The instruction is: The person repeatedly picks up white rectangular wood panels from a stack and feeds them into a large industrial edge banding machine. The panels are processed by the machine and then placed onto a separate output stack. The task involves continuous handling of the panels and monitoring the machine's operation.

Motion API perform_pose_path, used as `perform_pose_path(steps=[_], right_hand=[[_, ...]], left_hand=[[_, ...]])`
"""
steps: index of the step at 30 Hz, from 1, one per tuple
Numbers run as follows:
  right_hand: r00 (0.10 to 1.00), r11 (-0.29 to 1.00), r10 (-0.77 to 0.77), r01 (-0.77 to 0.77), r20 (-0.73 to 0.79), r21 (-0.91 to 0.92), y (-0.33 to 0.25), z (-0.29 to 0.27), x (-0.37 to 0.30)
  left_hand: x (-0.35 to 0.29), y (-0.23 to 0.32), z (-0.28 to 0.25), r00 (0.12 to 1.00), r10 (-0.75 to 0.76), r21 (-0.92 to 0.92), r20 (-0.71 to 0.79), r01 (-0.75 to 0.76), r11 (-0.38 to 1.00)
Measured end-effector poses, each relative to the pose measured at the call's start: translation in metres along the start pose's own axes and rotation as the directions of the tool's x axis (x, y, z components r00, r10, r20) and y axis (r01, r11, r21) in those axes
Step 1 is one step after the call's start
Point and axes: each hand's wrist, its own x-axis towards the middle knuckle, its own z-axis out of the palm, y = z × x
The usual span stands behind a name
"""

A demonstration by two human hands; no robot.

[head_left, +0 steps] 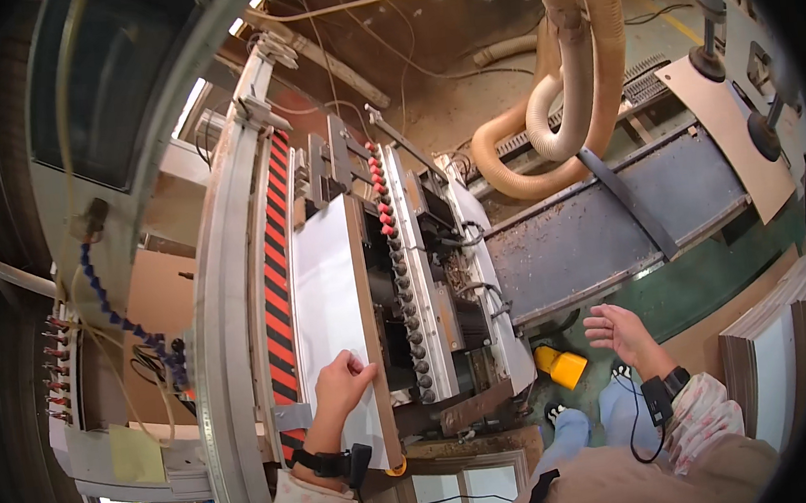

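Note:
My left hand point(342, 385) is over a long white panel point(325, 292) with a brown edge, which lies lengthwise in a machine. Its fingers are curled together close to the panel's right edge; whether they grip that edge or something small, I cannot tell. Off to the right, my right hand point(618, 332) hangs in the air above the floor with its fingers stretched out and nothing in them. A yellow foot pedal cover point(561, 366) sits on the floor below and left of it. Both wrists wear dark straps with small devices.
Beside the panel run a red-and-black striped guard point(277, 282) and a row of red and black knobs point(401, 280). A grey conveyor bed point(625, 218) extends right beneath thick hoses point(557, 94). Panels are stacked point(765, 335) at the right. Framed panels point(467, 485) stand near my legs.

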Motion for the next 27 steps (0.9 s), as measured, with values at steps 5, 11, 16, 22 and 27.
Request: perform_pose_path(steps=[5, 11, 16, 22, 27], right_hand=[[0.999, 0.999, 0.041, -0.041, 0.003, 0.008, 0.046, 0.013, 0.017], [0.979, 0.986, 0.166, -0.162, 0.12, -0.042, 0.087, 0.072, 0.044], [0.929, 0.962, 0.256, -0.219, 0.267, -0.162, 0.092, 0.133, 0.063], [0.867, 0.965, 0.242, -0.167, 0.436, -0.203, 0.088, 0.202, 0.089], [0.814, 0.983, 0.16, -0.081, 0.559, -0.164, 0.071, 0.281, 0.106]], left_hand=[[0.012, 0.004, -0.001, 0.995, 0.081, -0.033, 0.051, -0.08, 0.996], [0.022, -0.01, 0.001, 0.983, 0.106, -0.159, 0.149, -0.082, 0.984], [0.026, -0.008, -0.005, 0.967, 0.113, -0.323, 0.227, -0.034, 0.946], [0.029, -0.017, -0.031, 0.943, 0.055, -0.436, 0.327, 0.099, 0.895], [0.009, -0.025, -0.068, 0.993, 0.013, -0.369, 0.113, 0.029, 0.929]])
